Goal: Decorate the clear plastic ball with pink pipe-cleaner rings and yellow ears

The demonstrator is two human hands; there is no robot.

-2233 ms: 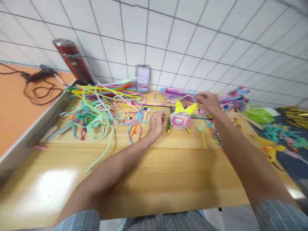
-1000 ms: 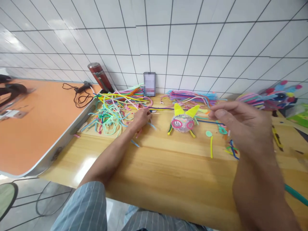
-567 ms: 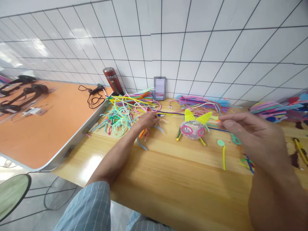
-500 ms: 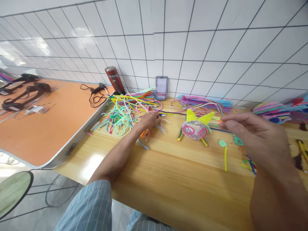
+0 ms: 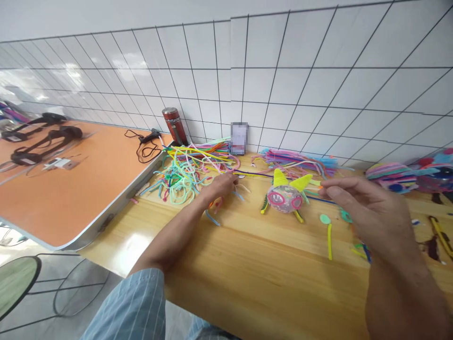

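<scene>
My left hand rests on the wooden table at the edge of a tangled heap of coloured pipe cleaners, its fingers curled on loose strands. My right hand hovers above the table, thumb and fingers pinched on a small piece with an orange tip. Between the hands sits a round glittery craft creature with pink-ringed eyes and yellow ears. A green round-headed pipe-cleaner piece lies to its right.
A red flask and a propped phone stand by the tiled wall. More pipe-cleaner bundles lie at the back. An orange table with a black cable adjoins on the left. A stool stands below.
My right hand has lifted off the far pile and come nearer, pinched on a small piece. My left hand has shifted to the heap's edge. The view has tilted upward.
</scene>
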